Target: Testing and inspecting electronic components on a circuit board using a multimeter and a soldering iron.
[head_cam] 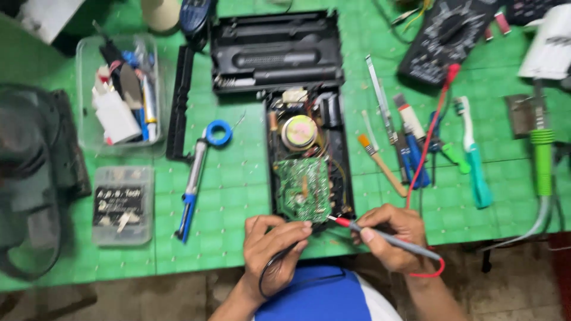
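Probes in both my hands meet at the near edge of the green circuit board [303,189], which sits inside the opened black radio case [309,151] on the green mat [238,184]. My right hand [395,238] pinches the red-tipped probe [357,226] like a pen, its red lead [428,137] running up to the black multimeter [446,35]. My left hand [273,246] grips the black probe [312,229], fingers curled tight. A blue soldering tool [193,178] lies to the left.
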